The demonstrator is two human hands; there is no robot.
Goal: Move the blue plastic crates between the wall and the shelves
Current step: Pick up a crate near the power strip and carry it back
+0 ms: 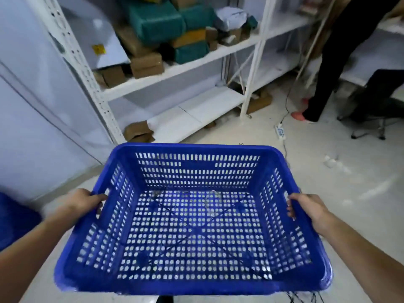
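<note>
I hold an empty blue perforated plastic crate [192,215] level in front of me, above the pale floor. My left hand [82,202] grips its left rim and my right hand [310,209] grips its right rim. Part of another blue crate [15,219] shows at the left edge, blurred. White metal shelves [175,68] stand ahead, with the pale wall [32,106] to their left.
Brown and green boxes fill the upper shelf [157,40]. A cardboard box [138,131] lies on the floor by the shelf post. A power strip [280,131] and cable lie on the floor. Another person's legs [323,84] and an office chair [378,101] stand at right.
</note>
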